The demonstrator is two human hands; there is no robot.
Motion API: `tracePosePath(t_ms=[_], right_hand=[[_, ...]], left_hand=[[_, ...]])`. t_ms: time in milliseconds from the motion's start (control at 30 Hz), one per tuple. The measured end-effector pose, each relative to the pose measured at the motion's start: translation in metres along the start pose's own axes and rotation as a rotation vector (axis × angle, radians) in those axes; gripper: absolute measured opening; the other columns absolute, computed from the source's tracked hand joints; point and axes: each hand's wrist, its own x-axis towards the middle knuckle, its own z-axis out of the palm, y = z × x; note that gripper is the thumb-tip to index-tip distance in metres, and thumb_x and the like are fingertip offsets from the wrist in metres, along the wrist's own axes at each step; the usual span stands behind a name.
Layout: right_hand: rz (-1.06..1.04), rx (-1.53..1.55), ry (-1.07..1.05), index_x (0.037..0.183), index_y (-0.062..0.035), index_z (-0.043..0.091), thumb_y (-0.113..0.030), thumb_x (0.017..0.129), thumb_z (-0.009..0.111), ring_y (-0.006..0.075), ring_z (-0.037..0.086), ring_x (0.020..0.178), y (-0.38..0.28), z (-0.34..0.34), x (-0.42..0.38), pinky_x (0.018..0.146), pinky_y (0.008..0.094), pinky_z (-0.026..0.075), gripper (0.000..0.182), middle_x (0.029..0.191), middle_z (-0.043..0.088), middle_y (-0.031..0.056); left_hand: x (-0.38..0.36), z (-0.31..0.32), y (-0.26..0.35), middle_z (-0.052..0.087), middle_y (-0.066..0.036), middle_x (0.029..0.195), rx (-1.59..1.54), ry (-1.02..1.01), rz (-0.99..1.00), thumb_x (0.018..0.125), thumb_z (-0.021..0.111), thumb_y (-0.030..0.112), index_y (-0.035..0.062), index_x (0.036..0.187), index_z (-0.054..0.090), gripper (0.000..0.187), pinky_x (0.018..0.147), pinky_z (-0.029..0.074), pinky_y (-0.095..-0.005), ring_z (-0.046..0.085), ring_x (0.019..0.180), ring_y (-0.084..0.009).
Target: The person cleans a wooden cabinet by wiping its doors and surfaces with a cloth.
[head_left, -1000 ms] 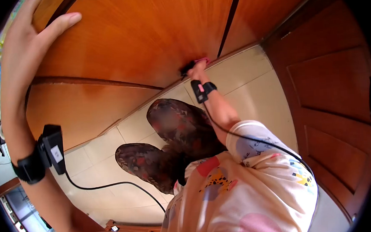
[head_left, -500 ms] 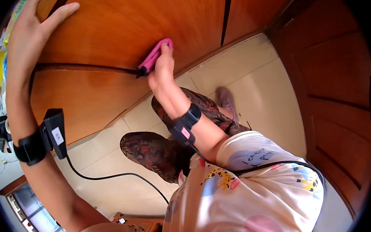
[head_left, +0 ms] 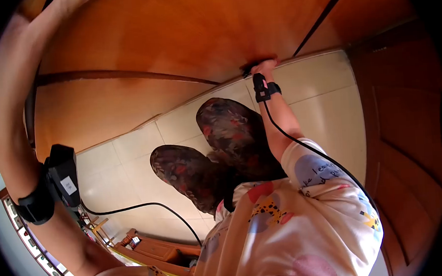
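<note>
My right hand (head_left: pixel 264 66) is low on the reddish-brown wooden panel (head_left: pixel 164 30), close to its bottom edge at the floor. It presses a cloth (head_left: pixel 248 69) against the wood; only a dark edge of it shows beside the hand, while the earlier frame shows it as pink with a black trim. At the upper left, my left hand (head_left: pixel 47 19) reaches up along the same woodwork, partly cut off by the picture's edge. Its thumb is stretched away from the palm, and the other fingers are out of view. Black straps with small boxes and cables sit on both forearms.
Pale floor tiles (head_left: pixel 180 128) lie under my bent knees in dark patterned trousers (head_left: pixel 231 132). A dark wooden door (head_left: pixel 403 142) stands at the right. Low wooden furniture (head_left: pixel 159 250) is behind me, and a cable (head_left: pixel 149 205) hangs from the left forearm box.
My right hand has moved right and down the panel with the cloth, to near the floor. My left hand has shifted further up, and its fingers have left the view.
</note>
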Motion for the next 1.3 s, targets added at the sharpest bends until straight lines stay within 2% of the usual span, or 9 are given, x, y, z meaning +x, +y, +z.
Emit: tracePosePath(t_ms=[167,233,300,400,533,767,900,1133,1300], right_hand=[[0.636,-0.264,-0.116,0.147,-0.0121,0.035,-0.058,0.092,0.030,0.0328,0.024,0.143,0.090,-0.040,-0.008,0.112,0.0639,0.011,0.072,0.156,0.032,0.0058],[0.770,-0.195,0.036,0.142,-0.0123,0.042,-0.079,0.078,0.031,0.0384,0.031,0.135,0.120,-0.011,-0.071,0.109,0.0619,0.015,0.093,0.148,0.041,0.0103],[0.628,-0.129,-0.022,0.146,-0.0130,0.035,-0.061,0.089,0.027,0.0392,0.022,0.142,0.069,0.012,-0.158,0.104,0.0744,0.000,0.075,0.155,0.032,0.0083],[0.628,-0.073,-0.036,0.109,-0.0152,0.055,-0.051,0.089,0.036,0.0321,0.042,0.118,0.041,0.039,-0.222,0.102,0.0743,0.008,0.046,0.118,0.054,0.0053],[0.712,-0.003,-0.149,0.067,-0.0157,0.043,-0.025,0.086,0.034,0.0202,0.044,0.064,-0.002,0.064,-0.277,0.093,0.0684,0.031,0.024,0.060,0.043,0.0014],[0.876,0.134,-0.556,0.084,-0.0099,0.045,-0.023,0.096,0.045,0.0256,0.056,0.073,-0.119,0.075,-0.400,0.087,0.0720,0.041,0.018,0.078,0.056,0.0083],[0.919,0.144,-0.873,0.104,-0.0026,0.053,-0.005,0.090,0.052,0.0302,0.064,0.093,-0.196,0.084,-0.398,0.088,0.0416,0.055,0.014,0.094,0.060,0.0125],[-0.865,0.257,-0.872,0.150,-0.0047,0.027,-0.012,0.094,0.049,0.0187,0.041,0.127,-0.314,0.106,-0.320,0.109,0.0319,0.030,0.061,0.145,0.037,0.0087],[-1.717,-0.492,-0.520,0.151,-0.0048,0.024,-0.014,0.086,0.053,0.0414,0.007,0.147,-0.274,0.152,-0.279,0.116,0.0558,0.004,0.072,0.159,0.015,0.0195]], left_hand=[[0.009,0.009,-0.003,0.052,-0.013,0.138,0.022,0.084,0.111,0.074,0.078,0.018,0.0087,0.140,0.045,0.075,0.105,0.040,-0.0355,0.051,0.125,-0.0253],[0.011,0.012,-0.002,0.053,-0.013,0.137,0.014,0.104,0.146,0.074,0.078,0.019,0.0085,0.140,0.045,0.074,0.105,0.041,-0.0355,0.052,0.124,-0.0251],[0.009,0.010,0.001,0.054,-0.013,0.136,0.066,0.089,0.099,0.074,0.078,0.022,0.0119,0.140,0.046,0.074,0.105,0.041,-0.0362,0.053,0.123,-0.0276],[0.007,0.007,0.006,0.053,-0.014,0.137,0.067,0.052,-0.005,0.073,0.079,0.025,0.0148,0.140,0.047,0.075,0.106,0.040,-0.0368,0.052,0.125,-0.0296],[0.008,-0.007,0.024,0.050,-0.013,0.142,0.010,0.004,-0.072,0.073,0.079,0.025,0.0141,0.142,0.045,0.078,0.109,0.037,-0.0364,0.046,0.131,-0.0295],[-0.017,-0.025,0.032,0.046,-0.014,0.145,-0.075,-0.025,-0.098,0.073,0.080,0.027,0.0089,0.141,0.045,0.079,0.112,0.033,-0.0353,0.043,0.134,-0.0298],[0.012,0.000,-0.011,0.047,-0.008,0.146,-0.226,-0.021,0.080,0.080,0.074,0.022,0.0129,0.143,0.045,0.070,0.112,0.033,-0.0358,0.044,0.135,-0.0248],[0.009,-0.011,0.007,0.046,-0.009,0.146,-0.205,-0.045,-0.083,0.071,0.076,0.012,0.0145,0.142,0.045,0.078,0.111,0.035,-0.0369,0.043,0.134,-0.0306],[0.011,-0.018,0.016,0.045,-0.009,0.147,-0.214,-0.074,-0.117,0.070,0.076,0.011,0.0112,0.142,0.045,0.079,0.111,0.033,-0.0371,0.042,0.135,-0.0303]])
